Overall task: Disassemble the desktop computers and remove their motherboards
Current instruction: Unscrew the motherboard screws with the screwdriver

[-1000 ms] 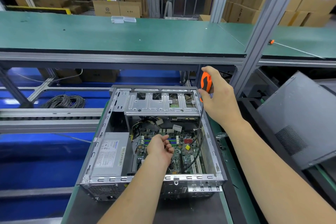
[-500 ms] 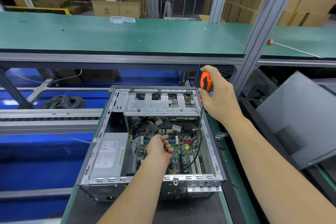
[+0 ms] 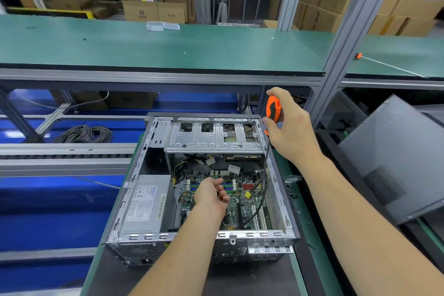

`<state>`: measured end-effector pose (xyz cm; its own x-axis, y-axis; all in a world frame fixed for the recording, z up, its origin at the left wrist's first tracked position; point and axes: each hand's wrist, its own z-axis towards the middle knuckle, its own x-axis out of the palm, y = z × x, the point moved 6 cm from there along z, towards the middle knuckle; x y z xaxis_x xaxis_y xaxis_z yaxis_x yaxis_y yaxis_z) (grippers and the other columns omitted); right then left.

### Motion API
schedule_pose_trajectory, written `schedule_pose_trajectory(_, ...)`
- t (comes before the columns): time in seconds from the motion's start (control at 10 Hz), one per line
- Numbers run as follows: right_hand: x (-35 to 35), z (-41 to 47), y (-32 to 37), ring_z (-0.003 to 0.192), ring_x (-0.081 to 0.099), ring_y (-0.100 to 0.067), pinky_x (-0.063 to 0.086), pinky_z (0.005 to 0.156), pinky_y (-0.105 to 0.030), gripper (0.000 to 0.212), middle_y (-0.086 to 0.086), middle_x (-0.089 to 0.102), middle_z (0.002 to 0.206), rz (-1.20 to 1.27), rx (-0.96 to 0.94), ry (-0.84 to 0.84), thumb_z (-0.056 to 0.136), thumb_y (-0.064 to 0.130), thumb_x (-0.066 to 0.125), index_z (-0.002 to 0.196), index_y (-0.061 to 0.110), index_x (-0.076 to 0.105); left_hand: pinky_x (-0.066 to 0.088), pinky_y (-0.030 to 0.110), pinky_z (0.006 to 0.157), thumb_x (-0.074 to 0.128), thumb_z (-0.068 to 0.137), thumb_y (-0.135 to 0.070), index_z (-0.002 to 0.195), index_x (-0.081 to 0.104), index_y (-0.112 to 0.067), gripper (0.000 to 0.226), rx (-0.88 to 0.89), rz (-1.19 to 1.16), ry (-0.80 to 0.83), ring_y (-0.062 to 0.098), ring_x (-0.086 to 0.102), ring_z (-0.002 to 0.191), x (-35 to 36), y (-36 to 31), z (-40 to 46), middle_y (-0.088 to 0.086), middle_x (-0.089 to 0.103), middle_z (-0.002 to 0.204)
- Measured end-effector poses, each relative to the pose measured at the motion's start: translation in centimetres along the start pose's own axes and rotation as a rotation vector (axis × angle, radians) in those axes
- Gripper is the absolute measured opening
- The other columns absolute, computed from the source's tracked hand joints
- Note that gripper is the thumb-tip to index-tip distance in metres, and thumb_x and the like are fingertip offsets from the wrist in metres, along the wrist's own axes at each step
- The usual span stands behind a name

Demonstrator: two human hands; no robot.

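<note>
An open desktop case (image 3: 131,199) lies on the belt in front of me, and its green motherboard (image 3: 243,210) shows on the case floor. My left hand (image 3: 211,196) reaches inside and hovers over the board, its fingers curled, and I see nothing held in them. My right hand (image 3: 294,127) grips the orange and black handle of a screwdriver (image 3: 274,109) above the case's right wall. The long dark shaft runs down into the case toward the board's near right part. A grey power supply (image 3: 144,204) fills the case's left side. A metal drive cage (image 3: 211,139) spans the far end.
A grey side panel (image 3: 396,158) leans at the right. A green shelf (image 3: 168,48) crosses above the case, bearing a clear plastic box (image 3: 162,25) and another screwdriver (image 3: 358,56). A cable coil (image 3: 86,133) lies at the left. An aluminium post (image 3: 348,43) rises beside my right hand.
My left hand's fingers have loosened a little from a tighter fist over the board. My right hand and the screwdriver have hardly moved.
</note>
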<state>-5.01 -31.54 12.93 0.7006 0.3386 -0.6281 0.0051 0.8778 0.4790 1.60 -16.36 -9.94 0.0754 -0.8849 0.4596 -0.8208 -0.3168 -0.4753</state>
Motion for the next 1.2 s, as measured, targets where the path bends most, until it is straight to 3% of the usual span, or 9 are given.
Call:
schedule_pose_trajectory(0.1,-0.01,0.04,-0.04,0.084,0.045,-0.008,0.036,0.078,-0.012,0.057,0.012,0.048,0.095,-0.007,-0.004,-0.008,0.089,0.008,0.07,0.132,0.031,0.04,0.023,0.026,0.048,0.041,0.097,-0.002,0.098,0.058,-0.003,0.018,-0.001,0.0,0.0,0.015,0.026,0.053,-0.02,0.02,0.05,0.003,0.038,0.065)
schedule_pose_trajectory(0.6,-0.08,-0.15,0.35,0.095,0.051,-0.01,0.042,0.087,-0.023,0.056,0.014,0.05,0.106,0.008,0.001,0.001,0.09,0.007,0.069,0.136,0.024,0.042,0.024,0.027,0.049,0.043,0.096,0.0,0.095,0.059,-0.003,0.016,-0.002,-0.012,0.005,0.015,0.026,0.054,-0.04,0.0,-0.24,0.003,0.037,0.066)
schedule_pose_trajectory(1.2,-0.12,0.01,0.21,0.09,0.048,-0.01,0.04,0.084,-0.022,0.057,0.013,0.048,0.102,-0.002,0.003,-0.003,0.089,0.008,0.07,0.135,0.026,0.042,0.023,0.027,0.05,0.041,0.097,-0.001,0.092,0.058,-0.003,0.018,0.005,-0.007,-0.007,0.015,0.026,0.054,0.0,-0.04,-0.34,0.004,0.038,0.067)
